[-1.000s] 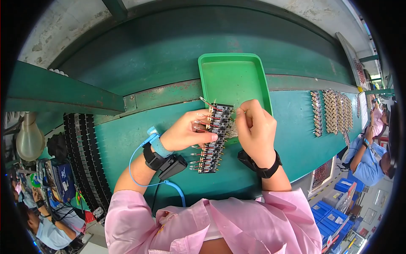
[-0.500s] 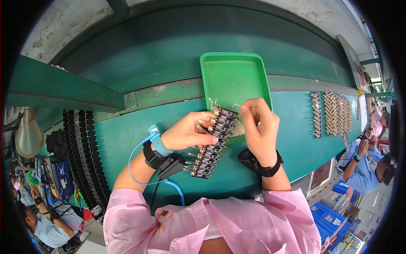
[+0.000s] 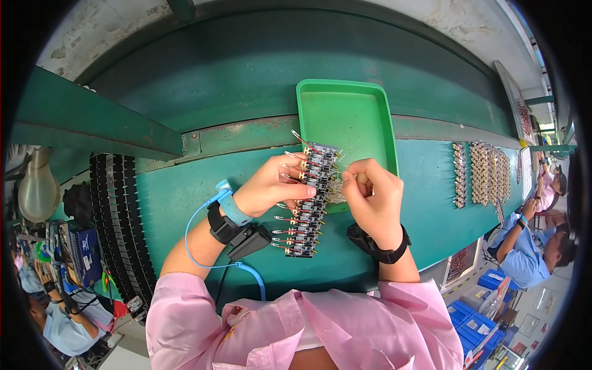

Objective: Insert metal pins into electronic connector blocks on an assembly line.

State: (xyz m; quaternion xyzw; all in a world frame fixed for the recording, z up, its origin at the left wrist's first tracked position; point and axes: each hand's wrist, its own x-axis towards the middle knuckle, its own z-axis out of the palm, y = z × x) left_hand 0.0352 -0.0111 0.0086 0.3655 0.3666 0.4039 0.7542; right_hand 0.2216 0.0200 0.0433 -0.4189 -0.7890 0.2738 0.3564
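My left hand [image 3: 271,185] grips a long black strip of small parts [image 3: 303,228] by its middle, thumb on top. Short red-and-black leads with pale tips stick out along the strip's left side, and brassy pins along its right. Close to the strip's upper right side, my right hand [image 3: 377,194] pinches a thin pale wire piece [image 3: 343,172] between thumb and forefinger. Beneath the hands and strip, a green tray [image 3: 345,111] holds a heap of thin pale wire pieces [image 3: 336,194] at its near end, partly hidden by the strip.
Long black strips [image 3: 117,222] lie at the table's left end. Rows of brass-coloured parts [image 3: 487,172] lie on the green table [image 3: 425,203] at the right. A blue coiled cord [image 3: 251,269] runs from my left wristband. Co-workers sit at both sides.
The strip has turned more upright, its upper end swinging left. My right hand has come down slightly, bringing the wire piece close to the strip's upper right side.
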